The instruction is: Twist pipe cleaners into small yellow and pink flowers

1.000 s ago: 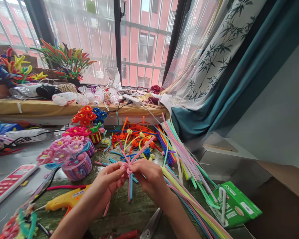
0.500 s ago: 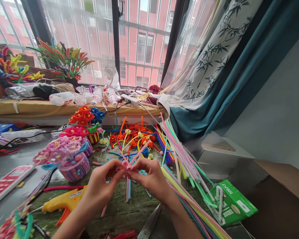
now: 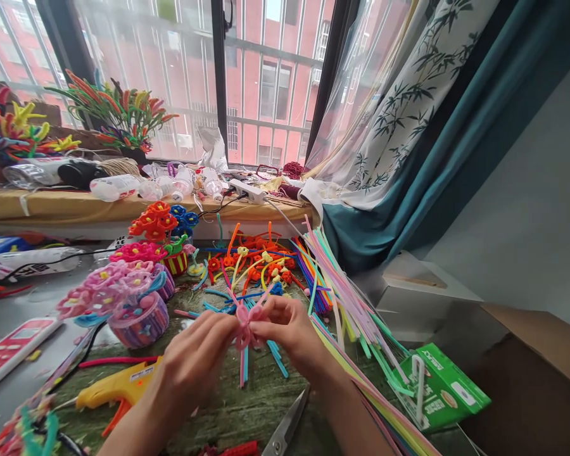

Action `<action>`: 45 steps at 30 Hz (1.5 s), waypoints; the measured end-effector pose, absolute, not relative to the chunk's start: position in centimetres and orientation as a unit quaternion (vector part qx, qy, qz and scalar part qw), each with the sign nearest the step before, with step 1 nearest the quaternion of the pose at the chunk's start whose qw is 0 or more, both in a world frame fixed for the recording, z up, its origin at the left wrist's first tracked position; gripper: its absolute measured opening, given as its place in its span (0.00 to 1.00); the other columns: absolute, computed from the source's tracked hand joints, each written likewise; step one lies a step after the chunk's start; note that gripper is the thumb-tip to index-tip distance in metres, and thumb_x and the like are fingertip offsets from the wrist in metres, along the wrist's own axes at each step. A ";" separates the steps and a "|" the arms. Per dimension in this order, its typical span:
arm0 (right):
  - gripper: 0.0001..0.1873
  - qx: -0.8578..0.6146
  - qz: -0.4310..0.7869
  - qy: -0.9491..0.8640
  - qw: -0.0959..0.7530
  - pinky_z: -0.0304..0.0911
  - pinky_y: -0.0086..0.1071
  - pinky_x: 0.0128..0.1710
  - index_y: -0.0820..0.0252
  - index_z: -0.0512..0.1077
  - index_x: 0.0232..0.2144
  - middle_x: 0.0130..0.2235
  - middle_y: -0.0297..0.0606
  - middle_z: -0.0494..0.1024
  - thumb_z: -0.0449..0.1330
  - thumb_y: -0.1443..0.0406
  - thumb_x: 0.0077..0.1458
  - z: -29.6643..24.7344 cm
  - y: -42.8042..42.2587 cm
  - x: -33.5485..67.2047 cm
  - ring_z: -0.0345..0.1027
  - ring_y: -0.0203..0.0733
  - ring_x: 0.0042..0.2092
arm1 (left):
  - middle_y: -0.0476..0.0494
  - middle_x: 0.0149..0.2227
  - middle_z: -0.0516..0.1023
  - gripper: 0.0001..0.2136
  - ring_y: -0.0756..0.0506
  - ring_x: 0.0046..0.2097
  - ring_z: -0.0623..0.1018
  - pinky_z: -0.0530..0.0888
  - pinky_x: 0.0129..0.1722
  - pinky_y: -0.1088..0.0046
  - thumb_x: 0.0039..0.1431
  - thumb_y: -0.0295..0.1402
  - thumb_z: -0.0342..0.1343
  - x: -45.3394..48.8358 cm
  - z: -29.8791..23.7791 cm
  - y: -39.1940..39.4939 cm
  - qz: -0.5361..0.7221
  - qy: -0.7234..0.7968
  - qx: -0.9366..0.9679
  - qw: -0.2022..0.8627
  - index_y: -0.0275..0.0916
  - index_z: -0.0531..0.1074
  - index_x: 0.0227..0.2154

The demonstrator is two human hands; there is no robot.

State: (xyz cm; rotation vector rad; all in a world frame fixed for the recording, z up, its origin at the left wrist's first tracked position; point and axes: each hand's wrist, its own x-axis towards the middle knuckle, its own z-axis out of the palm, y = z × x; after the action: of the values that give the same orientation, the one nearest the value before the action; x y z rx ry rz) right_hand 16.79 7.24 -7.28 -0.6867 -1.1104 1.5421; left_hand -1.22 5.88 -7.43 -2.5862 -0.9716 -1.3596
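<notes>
Both hands meet over the table's middle. My left hand [image 3: 203, 352] and my right hand [image 3: 288, 329] pinch a small pink pipe-cleaner flower [image 3: 245, 324] between their fingertips. Pink looped petals show between the hands. A pink and blue stem [image 3: 243, 369] hangs down below them toward the green table surface [image 3: 247, 411]. Short blue pipe-cleaner pieces [image 3: 277, 356] lie just under the right hand.
A yellow glue gun [image 3: 118, 389] lies at the left, scissors [image 3: 287, 427] at the front. Pastel pipe cleaners [image 3: 356, 310] fan out at the right beside a green box [image 3: 444, 386]. Finished flower baskets [image 3: 137, 313] stand at the left; orange flowers [image 3: 254, 259] lie behind.
The long pink ends that stuck up from the flower have been bent down into loops. Both hands stay pinched on it and have shifted slightly.
</notes>
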 end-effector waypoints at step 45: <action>0.11 -0.246 0.669 -0.448 0.539 0.63 0.25 0.29 0.64 0.74 0.25 0.27 0.32 0.76 0.72 0.66 0.40 -6.7 7.1 16.8 0.67 0.31 0.27 | 0.52 0.23 0.67 0.15 0.51 0.25 0.65 0.63 0.23 0.80 0.58 0.44 0.54 -0.7 -5.6 6.4 -0.425 -0.432 -0.670 -0.429 0.36 0.72 0.28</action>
State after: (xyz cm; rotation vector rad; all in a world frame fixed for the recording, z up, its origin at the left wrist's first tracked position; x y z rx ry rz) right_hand 16.81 7.14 -6.73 -0.5857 -1.0663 1.5910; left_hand -0.67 6.37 -5.61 -2.9884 -1.9266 -1.8932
